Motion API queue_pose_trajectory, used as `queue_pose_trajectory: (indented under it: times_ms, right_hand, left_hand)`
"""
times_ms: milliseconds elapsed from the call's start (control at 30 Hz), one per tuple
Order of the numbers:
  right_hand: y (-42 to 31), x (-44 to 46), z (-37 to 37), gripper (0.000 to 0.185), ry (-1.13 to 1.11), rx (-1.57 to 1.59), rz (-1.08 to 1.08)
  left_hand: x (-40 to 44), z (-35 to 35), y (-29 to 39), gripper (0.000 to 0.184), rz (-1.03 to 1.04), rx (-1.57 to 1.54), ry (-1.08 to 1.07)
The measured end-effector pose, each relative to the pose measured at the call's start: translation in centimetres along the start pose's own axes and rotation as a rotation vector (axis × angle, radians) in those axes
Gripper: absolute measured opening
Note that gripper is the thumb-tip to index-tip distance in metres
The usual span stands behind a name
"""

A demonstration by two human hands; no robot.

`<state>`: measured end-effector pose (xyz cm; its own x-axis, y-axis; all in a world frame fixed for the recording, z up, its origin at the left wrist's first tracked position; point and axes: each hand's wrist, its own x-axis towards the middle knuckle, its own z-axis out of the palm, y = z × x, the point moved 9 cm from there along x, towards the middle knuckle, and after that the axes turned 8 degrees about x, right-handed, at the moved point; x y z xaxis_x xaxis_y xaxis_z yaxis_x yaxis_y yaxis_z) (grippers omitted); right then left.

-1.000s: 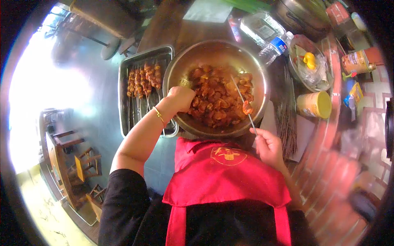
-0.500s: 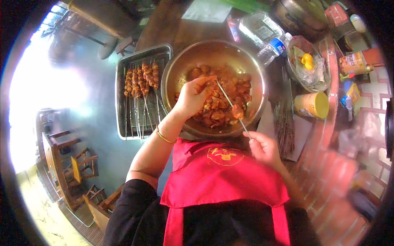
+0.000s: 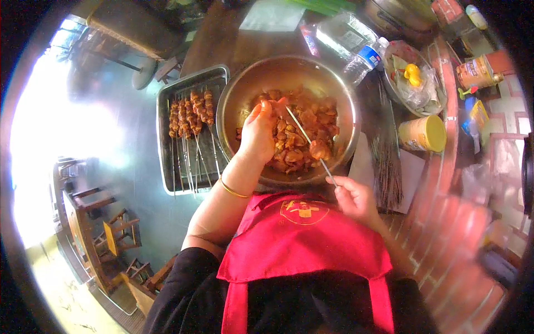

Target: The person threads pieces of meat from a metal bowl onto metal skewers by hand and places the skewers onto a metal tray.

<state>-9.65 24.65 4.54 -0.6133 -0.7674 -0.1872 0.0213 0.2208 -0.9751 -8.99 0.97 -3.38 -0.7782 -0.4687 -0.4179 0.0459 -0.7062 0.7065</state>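
A large metal bowl (image 3: 233, 83) holds many chunks of red marinated meat (image 3: 292, 147). My left hand (image 3: 259, 133) is over the bowl, its fingers closed on a piece of raw meat (image 3: 281, 104). The tip of a thin metal skewer (image 3: 300, 129) reaches up to that piece. One chunk of meat (image 3: 319, 150) is threaded partway along the skewer. Near the bowl's front rim, my right hand (image 3: 357, 201) grips the skewer's lower end between thumb and fingers.
Left of the bowl, a metal tray (image 3: 164, 150) holds several loaded meat skewers (image 3: 190, 114). To the right lie a bundle of bare skewers (image 3: 387, 172), a yellow tub (image 3: 423, 133), a plastic bottle (image 3: 364, 60) and a dish (image 3: 438, 111) with a plastic bag.
My left hand has turned, its fingers now pointing more upward with the meat at the skewer tip. My right hand stays nearly in place, still holding the skewer.
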Motion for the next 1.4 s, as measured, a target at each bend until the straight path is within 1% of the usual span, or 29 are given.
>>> queue_pose_trajectory:
  times_ms: [33,67,133,167,233,267,333,367,400,433,467,500,533,600,633,700,733,800,933,1033,1100,1233,1300,1333,1400]
  right_hand:
    - [0.0,0.0,-0.1,0.024,0.000,0.000,-0.001]
    - [0.1,-0.1,-0.2,0.024,-0.006,0.009,0.029]
    - [0.4,-0.2,-0.1,0.025,-0.013,0.020,0.061]
    - [0.3,-0.2,0.0,0.024,-0.011,0.015,0.055]
    - [0.3,-0.2,-0.1,0.024,-0.007,0.012,0.050]
    - [0.6,-0.2,-0.1,0.024,-0.021,0.014,0.085]
    - [1.0,-0.1,0.1,0.024,-0.037,0.019,0.119]
    - [0.5,0.1,0.1,0.024,-0.028,0.009,0.068]
    - [0.1,0.2,0.1,0.024,-0.019,-0.002,0.017]
    - [0.1,0.2,0.0,0.024,-0.019,-0.001,0.017]
    - [0.4,0.2,0.1,0.024,-0.051,-0.003,0.062]
    - [0.8,0.2,0.3,0.024,-0.084,-0.005,0.108]
    - [0.9,0.2,0.4,0.024,-0.085,-0.004,0.108]
    - [0.5,0.4,0.5,0.025,-0.069,0.031,0.045]
    - [0.4,0.5,0.5,0.025,-0.071,0.030,0.045]
    - [0.6,0.4,0.5,0.025,-0.080,0.017,0.069]
    - [0.7,0.4,0.4,0.025,-0.081,0.016,0.070]
    - [0.2,0.4,0.4,0.025,-0.081,0.007,0.002]
    - [0.4,0.5,0.4,0.025,-0.077,-0.033,-0.003]
    - [0.0,0.7,0.5,0.024,-0.050,-0.042,-0.010]
    - [0.2,0.7,0.4,0.024,-0.040,-0.008,0.058]
    - [0.7,0.8,0.3,0.023,-0.031,0.000,0.117]
    - [0.1,0.8,0.0,0.022,0.024,-0.047,-0.015]
    - [0.1,0.8,0.0,0.022,0.024,-0.048,-0.015]
    - [0.3,0.8,0.0,0.022,0.015,-0.067,0.010]
  left_hand:
    - [0.0,-0.3,1.0,0.024,0.101,0.220,0.053]
    - [0.2,-0.5,1.2,0.024,0.101,0.220,0.053]
    - [0.0,-0.5,3.6,0.031,0.250,1.520,0.179]
    - [-0.1,-0.8,4.2,0.031,0.249,1.522,0.178]
    - [-0.3,-0.1,4.1,0.031,0.257,1.882,-0.017]
    - [-0.2,-0.3,4.1,0.031,0.256,1.883,-0.018]
    - [-0.3,-0.6,5.2,0.032,0.342,1.848,0.103]
    - [-0.2,-0.6,5.4,0.027,0.347,1.862,0.115]
    - [-0.2,-0.4,5.2,0.027,0.347,1.864,0.114]
    - [-0.2,-0.7,5.1,0.025,0.315,1.318,0.105]
    - [-0.1,-1.2,4.8,0.025,0.272,0.774,0.092]
    - [0.3,-1.3,3.9,0.025,0.187,0.404,0.041]
    - [0.2,-1.3,3.9,0.025,0.187,0.405,0.042]
    - [-0.1,0.0,1.6,0.022,-0.099,-0.229,-0.117]
    - [0.0,-0.1,1.6,0.022,-0.098,-0.230,-0.116]
    - [0.1,0.0,1.4,0.023,-0.105,-0.380,-0.117]
    - [0.2,0.0,1.4,0.023,-0.105,-0.380,-0.116]
    - [0.2,0.2,1.5,0.022,-0.105,-0.357,-0.131]
    - [-0.3,1.5,1.9,0.024,-0.066,-0.347,-0.133]
    - [-0.7,1.7,1.6,0.024,-0.080,-0.299,-0.076]
    - [-0.7,2.0,1.0,0.022,-0.095,-0.341,-0.151]
    - [-0.7,2.2,0.6,0.022,-0.109,-0.353,-0.170]
    - [-0.7,2.5,1.0,0.021,-0.073,-0.348,-0.202]
    - [-0.8,2.7,1.1,0.021,-0.073,-0.349,-0.202]
    - [-0.9,2.1,1.0,0.020,-0.073,-0.280,-0.081]
